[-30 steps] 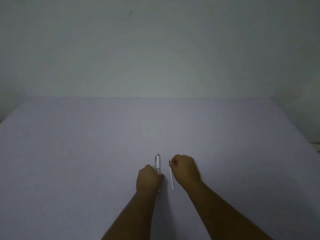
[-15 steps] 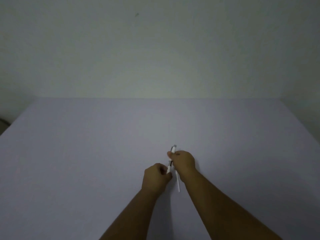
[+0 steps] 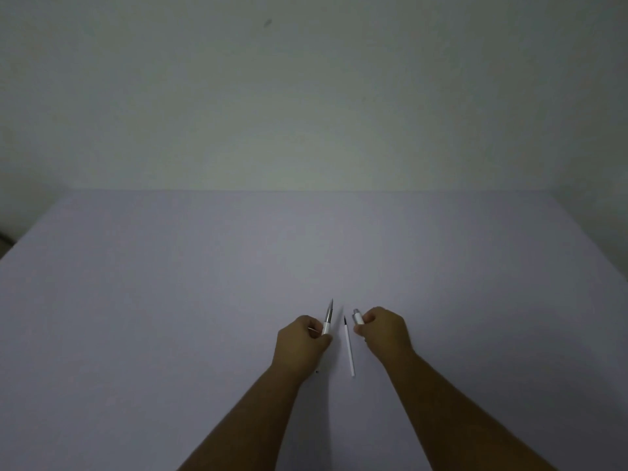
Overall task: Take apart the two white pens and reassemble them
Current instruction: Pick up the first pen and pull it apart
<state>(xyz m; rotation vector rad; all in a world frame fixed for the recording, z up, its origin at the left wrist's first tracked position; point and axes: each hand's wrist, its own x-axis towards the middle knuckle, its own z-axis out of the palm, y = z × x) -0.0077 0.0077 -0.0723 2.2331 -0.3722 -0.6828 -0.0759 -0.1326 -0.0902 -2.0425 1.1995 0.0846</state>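
Note:
My left hand (image 3: 300, 341) is closed around the front half of a white pen (image 3: 327, 319), whose grey pointed tip sticks up and away from me. My right hand (image 3: 384, 331) is closed around the rear half of a pen (image 3: 357, 317); only its white end with a silver cap shows past the fingers. Between the two hands a thin white refill (image 3: 349, 348) with a dark tip lies on the table, pointing away from me. The rest of each held piece is hidden inside the fists.
The pale lilac table (image 3: 170, 317) spreads wide on both sides and ahead up to a plain wall (image 3: 306, 96). A tiny dark speck (image 3: 317, 371) lies by my left wrist.
The hands were together on one pen half a second ago. They have now pulled apart, each keeping one half, and the refill lies between them.

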